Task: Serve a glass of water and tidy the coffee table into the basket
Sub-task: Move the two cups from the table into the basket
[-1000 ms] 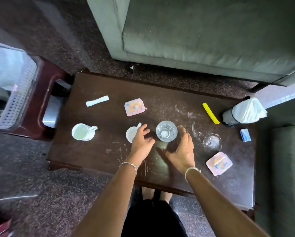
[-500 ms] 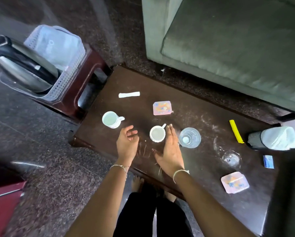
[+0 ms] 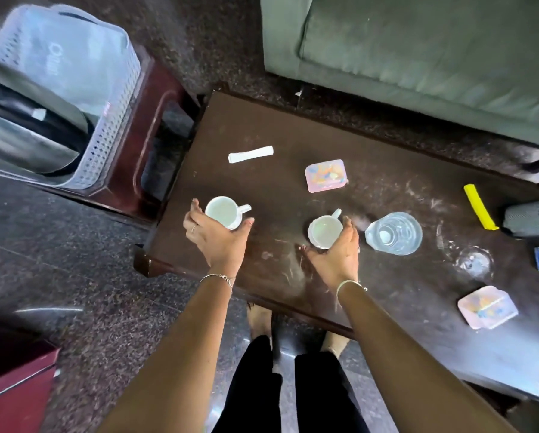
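White perforated plastic basket (image 3: 118,120), lettering illegible, on a stool; left hand (image 3: 219,237) fingers curled around a glossy white cup (image 3: 223,212); right hand (image 3: 335,253) fingers cupping a second cup (image 3: 324,231); clear ribbed glass of water (image 3: 393,233) on the scuffed dark counter (image 3: 371,195).

Single head-worn view, looking steeply down — coffee table (image 3: 371,189) close below

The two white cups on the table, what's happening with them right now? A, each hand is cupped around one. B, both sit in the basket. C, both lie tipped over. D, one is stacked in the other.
A: the left hand wraps the left cup and the right hand wraps the right cup, both upright on the table.
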A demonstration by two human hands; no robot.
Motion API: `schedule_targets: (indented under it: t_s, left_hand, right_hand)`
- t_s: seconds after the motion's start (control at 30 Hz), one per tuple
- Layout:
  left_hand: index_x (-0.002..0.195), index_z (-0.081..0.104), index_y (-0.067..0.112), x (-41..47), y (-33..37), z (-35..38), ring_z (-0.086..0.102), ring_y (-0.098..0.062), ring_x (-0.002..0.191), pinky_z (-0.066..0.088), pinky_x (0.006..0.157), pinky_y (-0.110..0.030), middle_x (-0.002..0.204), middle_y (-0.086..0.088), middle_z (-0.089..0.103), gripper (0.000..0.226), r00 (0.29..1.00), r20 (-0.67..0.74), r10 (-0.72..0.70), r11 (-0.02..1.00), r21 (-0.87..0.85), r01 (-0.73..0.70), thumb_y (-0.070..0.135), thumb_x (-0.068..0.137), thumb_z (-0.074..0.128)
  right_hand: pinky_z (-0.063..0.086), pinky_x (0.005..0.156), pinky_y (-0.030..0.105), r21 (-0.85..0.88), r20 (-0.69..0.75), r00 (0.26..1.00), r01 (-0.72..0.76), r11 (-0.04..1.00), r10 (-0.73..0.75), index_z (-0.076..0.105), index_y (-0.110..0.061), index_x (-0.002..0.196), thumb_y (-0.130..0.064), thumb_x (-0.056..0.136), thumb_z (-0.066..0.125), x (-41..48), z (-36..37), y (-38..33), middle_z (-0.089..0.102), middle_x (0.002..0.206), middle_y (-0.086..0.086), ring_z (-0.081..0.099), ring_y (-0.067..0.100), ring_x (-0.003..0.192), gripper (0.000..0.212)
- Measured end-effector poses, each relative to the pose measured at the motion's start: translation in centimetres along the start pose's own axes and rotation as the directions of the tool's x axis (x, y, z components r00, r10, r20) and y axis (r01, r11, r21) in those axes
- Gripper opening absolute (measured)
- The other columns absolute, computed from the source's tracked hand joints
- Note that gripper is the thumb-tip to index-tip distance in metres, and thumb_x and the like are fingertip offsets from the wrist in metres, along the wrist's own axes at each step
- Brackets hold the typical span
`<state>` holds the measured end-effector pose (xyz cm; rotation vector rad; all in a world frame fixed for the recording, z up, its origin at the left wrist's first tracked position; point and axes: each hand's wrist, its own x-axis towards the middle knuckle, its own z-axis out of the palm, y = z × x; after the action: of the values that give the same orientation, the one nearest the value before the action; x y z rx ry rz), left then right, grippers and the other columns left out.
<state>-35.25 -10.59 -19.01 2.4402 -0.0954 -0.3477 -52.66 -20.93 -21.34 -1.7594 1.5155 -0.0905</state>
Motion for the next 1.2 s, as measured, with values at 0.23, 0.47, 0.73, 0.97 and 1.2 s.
schedule_targets:
  t_s: [0.23, 0.47, 0.73, 0.97, 1.2]
  left_hand:
    - [0.142, 0.034, 0.009, 3.0, -2.5, 1.3, 0.035, -0.032, 0.131, 0.034, 0.109, -0.039, 0.145, -0.013, 0.034, 0.100, 0.987, 0.150, 0.049, 0.999, 0.008, -0.051, 0.022, 0.059, 0.089]
    - [0.134, 0.045, 0.013, 4.6, -3.6, 1.7, 0.048, -0.024, 0.119, 0.039, 0.092, -0.025, 0.128, -0.004, 0.055, 0.086, 0.971, 0.231, 0.065, 0.997, -0.042, -0.057, 0.019, 0.060, 0.088]
    - [0.124, 0.052, 0.020, 4.9, -3.4, 0.1, 0.054, -0.018, 0.109, 0.042, 0.087, -0.024, 0.117, 0.004, 0.062, 0.075, 0.960, 0.257, 0.111, 0.994, -0.047, -0.102, 0.025, 0.058, 0.087]
    - [0.116, 0.045, 0.028, 4.2, 0.8, -5.4, 0.057, -0.015, 0.091, 0.047, 0.078, -0.027, 0.102, 0.010, 0.058, 0.076, 0.959, 0.268, 0.096, 0.990, -0.123, -0.065, 0.034, 0.053, 0.088]
    - [0.106, 0.041, 0.035, 4.7, 5.2, -13.5, 0.059, -0.015, 0.084, 0.044, 0.067, -0.026, 0.095, 0.013, 0.059, 0.073, 0.959, 0.210, 0.192, 0.972, -0.176, -0.156, 0.041, 0.051, 0.088]
  right_hand:
    - [0.043, 0.100, 0.034, 0.160, -0.129, 0.984, -0.101, 0.982, 0.122, 0.040, -0.018, 0.135, -0.031, 0.060, 0.089, 0.7, 2.0, 0.8, 0.057, 0.130, 0.001, 0.053, 0.025, 0.119, 0.090]
    - [0.039, 0.078, 0.025, 0.201, -0.158, 0.964, -0.181, 0.963, 0.215, 0.043, -0.031, 0.105, -0.035, 0.058, 0.089, 1.7, 2.7, 1.3, 0.060, 0.100, -0.008, 0.056, 0.018, 0.090, 0.065]
    - [0.033, 0.061, -0.006, 0.278, -0.178, 0.967, -0.127, 0.952, 0.181, 0.047, -0.043, 0.102, -0.035, 0.057, 0.089, 0.7, 2.2, -1.0, 0.056, 0.084, -0.028, 0.053, 0.002, 0.078, 0.062]
    - [0.041, 0.073, 0.003, 0.323, -0.141, 0.989, 0.013, 0.946, 0.034, 0.052, -0.040, 0.104, -0.030, 0.056, 0.090, -1.2, -0.2, -7.4, 0.064, 0.100, -0.016, 0.061, 0.009, 0.091, 0.062]
    - [0.051, 0.089, 0.035, 0.283, -0.094, 0.965, 0.262, 0.923, -0.245, 0.057, -0.028, 0.115, -0.028, 0.054, 0.091, -3.5, -2.8, -16.6, 0.067, 0.108, -0.007, 0.062, 0.017, 0.101, 0.069]
